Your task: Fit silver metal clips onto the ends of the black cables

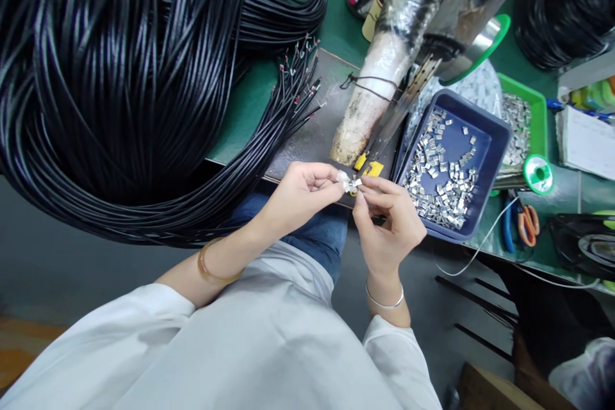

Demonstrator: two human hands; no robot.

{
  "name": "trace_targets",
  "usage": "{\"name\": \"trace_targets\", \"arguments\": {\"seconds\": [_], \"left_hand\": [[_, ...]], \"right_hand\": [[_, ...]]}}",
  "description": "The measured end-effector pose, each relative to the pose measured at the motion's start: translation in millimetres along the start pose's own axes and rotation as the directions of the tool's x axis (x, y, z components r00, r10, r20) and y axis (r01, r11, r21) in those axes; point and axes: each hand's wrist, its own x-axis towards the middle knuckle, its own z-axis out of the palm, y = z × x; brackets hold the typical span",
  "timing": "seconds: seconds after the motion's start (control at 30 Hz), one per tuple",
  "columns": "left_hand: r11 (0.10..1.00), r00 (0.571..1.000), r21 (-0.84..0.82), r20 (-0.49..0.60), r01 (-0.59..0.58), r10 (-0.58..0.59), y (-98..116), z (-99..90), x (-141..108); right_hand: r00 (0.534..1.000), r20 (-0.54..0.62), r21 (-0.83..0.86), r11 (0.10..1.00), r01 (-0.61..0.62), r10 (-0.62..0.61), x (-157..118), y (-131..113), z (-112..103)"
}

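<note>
Near the table's front edge, my left hand (305, 195) pinches a small white piece (343, 179) between thumb and fingertips. My right hand (390, 218) is closed in a pinch on a small shiny metal piece (355, 184), which meets the white piece; whether they are joined I cannot tell. Just beyond my fingertips are yellow tips (373, 168) below a fume hose (368, 96). Right of my right hand stands a dark blue bin (490, 141) with many small metal shells (444, 189) in it.
Large coils of black cable (129, 77) fill the left side, their stripped ends (298, 96) lying on a dark board (307, 147). To the right are a green tray (538, 122), a solder spool (538, 174), orange-and-blue pliers (527, 225) and papers (589, 141).
</note>
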Motion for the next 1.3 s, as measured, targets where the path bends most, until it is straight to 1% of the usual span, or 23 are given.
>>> {"name": "trace_targets", "arguments": {"seconds": [0.13, 0.3, 0.47, 0.53, 0.6, 0.7, 0.77, 0.8, 0.83, 0.9, 0.93, 0.97, 1.0, 1.03, 1.07, 1.1, 1.13, 1.17, 1.2, 1.23, 1.27, 1.3], "left_hand": [[1.0, 0.999, -0.012, -0.038, -0.007, 0.006, 1, 3.2, 1], [0.998, 0.997, 0.01, -0.055, -0.062, 0.063, 4, 5.4, -1], [0.994, 0.997, 0.087, -0.037, -0.07, 0.074, 1, -0.1, -1], [0.993, 0.998, 0.101, -0.018, -0.062, 0.064, -1, -1.9, -1], [0.995, 0.998, 0.084, 0.015, -0.06, 0.059, -3, -2.9, -2], [0.999, 0.994, 0.013, 0.101, -0.034, 0.033, -2, -4.0, -5], [1.0, 0.987, -0.023, 0.161, 0.003, 0.001, 0, -5.1, -8], [0.999, 0.983, -0.033, 0.183, 0.018, -0.012, 2, -5.7, -9], [0.999, 0.979, -0.036, 0.201, 0.028, -0.02, 3, -6.1, -11], [1.0, 0.975, -0.027, 0.222, 0.014, -0.008, 4, -6.4, -14], [1.0, 0.974, -0.008, 0.225, -0.015, 0.016, 3, -6.3, -15], [0.998, 0.975, 0.025, 0.217, -0.062, 0.055, 1, -5.9, -16], [0.988, 0.973, 0.082, 0.202, -0.131, 0.112, -3, -5.4, -18], [0.961, 0.964, 0.162, 0.181, -0.224, 0.194, -7, -4.8, -19], [0.907, 0.941, 0.263, 0.162, -0.33, 0.296, -12, -4.2, -20], [0.817, 0.899, 0.375, 0.155, -0.438, 0.41, -17, -3.6, -21], [0.7, 0.835, 0.475, 0.162, -0.533, 0.526, -21, -2.9, -21], [0.578, 0.761, 0.55, 0.179, -0.603, 0.624, -26, -2.2, -21], [0.469, 0.686, 0.596, 0.199, -0.652, 0.7, -29, -1.4, -21], [0.388, 0.623, 0.62, 0.214, -0.682, 0.752, -31, -0.5, -21], [0.333, 0.576, 0.632, 0.224, -0.7, 0.787, -33, 0.4, -20], [0.298, 0.541, 0.637, 0.226, -0.711, 0.81, -33, 1.3, -20]], "right_hand": [[1.0, 0.005, -0.046, 0.999, 0.009, -0.009, 5, -2, 0], [1.0, -0.021, -0.038, 0.999, 0.016, -0.017, 7, -4, 1], [0.998, 0.026, -0.031, 0.998, 0.057, -0.056, 3, -5, 1], [0.997, 0.027, -0.043, 0.996, 0.079, -0.078, 2, -4, 2], [0.998, 0.014, -0.03, 0.997, 0.065, -0.065, 0, -2, 2], [0.996, -0.081, 0.048, 0.998, -0.029, 0.033, -5, 2, -2], [0.984, -0.159, 0.014, 0.997, -0.075, 0.077, -9, 3, -9], [0.984, -0.16, -0.042, 0.996, -0.08, 0.072, -10, 3, -12], [0.991, -0.122, -0.108, 0.992, -0.072, 0.058, -11, 3, -14], [0.999, 0.025, -0.208, 0.978, -0.015, 0.021, -10, -1, -16], [0.995, 0.099, -0.224, 0.974, 0.018, 0.004, -8, -3, -15], [0.989, 0.147, -0.228, 0.973, 0.045, -0.012, -7, -5, -14], [0.986, 0.166, -0.23, 0.971, 0.066, -0.028, -6, -7, -11], [0.985, 0.166, -0.229, 0.97, 0.08, -0.042, -5, -8, -9], [0.986, 0.16, -0.22, 0.972, 0.08, -0.045, -4, -9, -6], [0.987, 0.155, -0.199, 0.978, 0.062, -0.031, -4, -9, -4], [0.988, 0.155, -0.162, 0.986, 0.023, 0.002, -4, -8, -3], [0.986, 0.157, -0.113, 0.993, -0.034, 0.051, -4, -8, -3], [0.982, 0.156, -0.058, 0.993, -0.099, 0.107, -5, -7, -3], [0.977, 0.141, -0.003, 0.987, -0.16, 0.159, -6, -6, -3], [0.975, 0.105, 0.052, 0.978, -0.2, 0.194, -6, -5, -4], [0.977, 0.045, 0.107, 0.971, -0.214, 0.21, -6, -5, -5]]}}
